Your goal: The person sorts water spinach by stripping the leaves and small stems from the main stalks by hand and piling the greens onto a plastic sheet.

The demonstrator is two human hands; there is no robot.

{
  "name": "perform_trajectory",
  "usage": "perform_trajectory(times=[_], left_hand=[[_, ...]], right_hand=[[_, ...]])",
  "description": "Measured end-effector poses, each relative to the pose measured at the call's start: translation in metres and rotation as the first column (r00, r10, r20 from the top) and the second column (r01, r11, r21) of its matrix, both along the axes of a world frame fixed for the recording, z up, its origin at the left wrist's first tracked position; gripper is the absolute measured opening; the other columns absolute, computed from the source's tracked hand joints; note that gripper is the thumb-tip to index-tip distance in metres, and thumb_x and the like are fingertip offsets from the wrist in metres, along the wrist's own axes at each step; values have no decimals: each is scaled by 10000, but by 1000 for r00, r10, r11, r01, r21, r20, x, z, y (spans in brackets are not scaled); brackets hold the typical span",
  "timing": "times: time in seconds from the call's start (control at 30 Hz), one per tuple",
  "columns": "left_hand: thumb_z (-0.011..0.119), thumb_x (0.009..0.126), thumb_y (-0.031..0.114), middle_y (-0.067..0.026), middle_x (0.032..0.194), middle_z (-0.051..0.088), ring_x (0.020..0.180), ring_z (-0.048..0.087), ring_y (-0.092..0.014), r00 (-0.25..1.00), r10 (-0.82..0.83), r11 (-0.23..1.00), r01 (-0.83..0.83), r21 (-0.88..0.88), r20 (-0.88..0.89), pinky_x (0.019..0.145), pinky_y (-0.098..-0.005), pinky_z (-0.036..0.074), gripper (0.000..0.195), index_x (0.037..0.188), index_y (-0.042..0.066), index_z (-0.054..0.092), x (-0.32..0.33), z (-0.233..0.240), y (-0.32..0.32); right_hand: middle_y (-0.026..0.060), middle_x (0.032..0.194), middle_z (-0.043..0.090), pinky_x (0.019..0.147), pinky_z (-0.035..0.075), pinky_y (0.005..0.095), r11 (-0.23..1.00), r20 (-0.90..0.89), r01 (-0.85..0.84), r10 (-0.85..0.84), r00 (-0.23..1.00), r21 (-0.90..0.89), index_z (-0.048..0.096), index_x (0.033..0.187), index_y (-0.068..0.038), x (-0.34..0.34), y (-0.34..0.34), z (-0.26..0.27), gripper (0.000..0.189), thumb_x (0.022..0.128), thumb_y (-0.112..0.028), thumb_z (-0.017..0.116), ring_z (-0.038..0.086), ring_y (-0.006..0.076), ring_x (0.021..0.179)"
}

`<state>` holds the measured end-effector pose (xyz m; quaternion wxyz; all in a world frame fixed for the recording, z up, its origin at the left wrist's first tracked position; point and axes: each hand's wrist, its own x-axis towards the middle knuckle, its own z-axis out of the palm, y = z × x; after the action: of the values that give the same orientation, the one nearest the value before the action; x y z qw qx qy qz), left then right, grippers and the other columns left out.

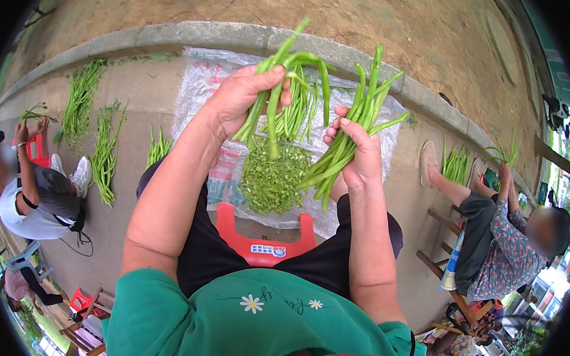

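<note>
Several long green stems stick out above and below my left hand (256, 95), which is closed around them; one stem bends over at the top. My right hand (361, 150) grips a thicker bunch of green stems (330, 168), their ends fanned out on both sides of the palm. Below the hands, a pile of chopped green leaves and stem bits (275, 178) lies on a white woven plastic sheet (189, 105). A bundle of green stems (296, 112) rests on the sheet beyond the pile, partly behind my left hand's stems.
A red plastic stool (269, 246) shows between my legs. A concrete kerb (209, 33) runs beyond the sheet. More stem bundles (85, 99) lie on the pavement at left. One seated person (39, 191) is at left, another (501, 244) at right; both hold greens.
</note>
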<state>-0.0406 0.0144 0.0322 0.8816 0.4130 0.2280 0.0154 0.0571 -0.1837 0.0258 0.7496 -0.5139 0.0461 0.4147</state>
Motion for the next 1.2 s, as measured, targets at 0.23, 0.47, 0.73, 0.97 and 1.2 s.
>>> perform_trajectory(times=[0.23,0.47,0.73,0.97,1.2], left_hand=[[560,894,337,33,616,377,517,403,-63,971,238,878,-199,-435,36,475,-237,444,271,886,73,501,5,-16,6],[687,791,100,21,813,596,611,528,-36,999,18,998,-20,62,41,449,-177,424,249,1024,56,608,11,-12,-75],[677,803,114,21,857,630,627,533,-28,988,-82,962,113,251,-127,462,-179,428,355,1146,75,592,15,-23,-85],[702,778,107,0,824,623,574,532,-55,996,-85,996,85,-13,-18,477,-187,436,260,1019,61,618,13,-22,-75],[678,796,107,13,779,599,578,517,-56,997,-67,985,61,-162,-35,488,-188,429,204,988,69,622,12,-19,-72]], right_hand=[[70,775,578,611,511,277,998,-86,16,-11,996,62,557,1011,26,2,2,-3,209,815,-42,581,577,152,670],[87,819,601,633,532,308,994,-118,34,-22,993,102,558,1033,34,0,5,-3,231,826,-70,564,597,171,714],[111,878,625,618,519,319,999,-71,38,-38,997,6,574,1007,49,-1,3,-5,217,821,-60,551,614,181,751],[132,827,612,531,522,338,996,-6,-36,37,999,82,553,984,62,-7,4,14,208,821,-67,543,614,217,652],[160,784,600,516,518,346,997,-91,16,-10,996,73,542,965,46,-6,6,9,188,823,-76,534,601,245,587]])
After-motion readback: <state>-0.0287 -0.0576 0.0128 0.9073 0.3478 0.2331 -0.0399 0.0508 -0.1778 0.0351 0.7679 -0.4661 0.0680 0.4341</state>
